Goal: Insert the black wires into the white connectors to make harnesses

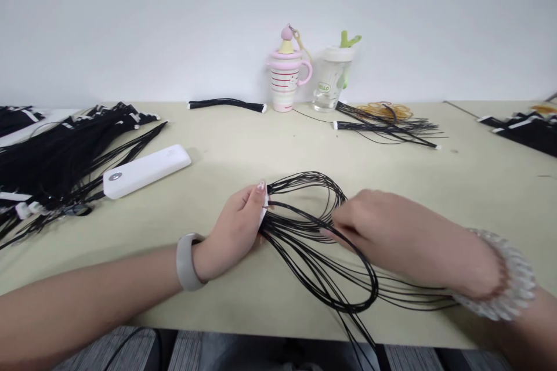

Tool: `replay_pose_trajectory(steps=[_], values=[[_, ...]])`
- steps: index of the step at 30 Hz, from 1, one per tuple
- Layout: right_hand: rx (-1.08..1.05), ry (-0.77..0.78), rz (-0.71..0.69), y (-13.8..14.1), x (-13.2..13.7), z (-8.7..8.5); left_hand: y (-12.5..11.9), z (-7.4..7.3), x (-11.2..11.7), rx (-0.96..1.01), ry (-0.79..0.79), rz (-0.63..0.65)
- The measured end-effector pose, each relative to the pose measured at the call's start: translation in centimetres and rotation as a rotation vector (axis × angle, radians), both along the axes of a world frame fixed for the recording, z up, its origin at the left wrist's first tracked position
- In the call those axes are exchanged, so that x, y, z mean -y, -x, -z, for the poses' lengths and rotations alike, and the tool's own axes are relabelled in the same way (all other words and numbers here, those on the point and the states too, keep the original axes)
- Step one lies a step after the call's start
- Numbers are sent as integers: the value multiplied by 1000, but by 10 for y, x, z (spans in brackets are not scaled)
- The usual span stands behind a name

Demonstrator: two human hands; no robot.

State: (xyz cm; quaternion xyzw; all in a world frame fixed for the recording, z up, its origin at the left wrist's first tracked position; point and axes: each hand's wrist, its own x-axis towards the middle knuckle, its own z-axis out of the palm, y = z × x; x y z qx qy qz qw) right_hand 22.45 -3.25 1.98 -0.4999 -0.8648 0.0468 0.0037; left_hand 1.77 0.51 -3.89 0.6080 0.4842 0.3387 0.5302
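Near the front of the table, my left hand pinches a white connector with the thumb on top. From it a bundle of thin black wires fans out to the right, some looping back on themselves and a few hanging past the table's edge. My right hand, slightly blurred, is closed at the loops with its fingertips against the wires. Its palm side is hidden, so how many wires it grips cannot be made out.
A white power bank lies left, beside a heap of black wire harnesses. Along the wall stand a pink striped mug and a clear cup. Loose harnesses and yellow rubber bands lie back right; more harnesses sit far right.
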Motion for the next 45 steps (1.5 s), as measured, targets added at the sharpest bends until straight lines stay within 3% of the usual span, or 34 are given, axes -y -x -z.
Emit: replay_pose_trajectory(steps=[2, 5, 9, 13, 18, 32, 38, 40, 42, 45], values=[[-53, 264, -91, 0, 1, 0, -1, -2, 1, -20, 6, -2], [-273, 381, -190, 10, 0, 5, -1, -5, 2, -82, -65, 22], [-521, 245, -206, 31, -3, 22, 0, -6, 3, -165, -188, 43], [-464, 61, -173, 42, -6, 38, 0, -4, 3, -192, -245, 33], [-450, -51, -206, 43, -6, 38, -2, -3, 4, -191, -246, 50], [-389, -26, -166, 45, -6, 43, -2, -5, 4, -222, -269, 89], [-350, -33, -160, 34, -9, 26, -2, -6, 4, -196, -252, 87], [-317, -5, -84, 17, -12, 13, -2, -6, 4, -191, -218, 80], [-355, -1, 80, -4, -17, -2, -3, -6, 4, -170, -164, 80], [-652, -286, 418, -31, -26, -18, -2, -6, 5, -135, -112, 84]])
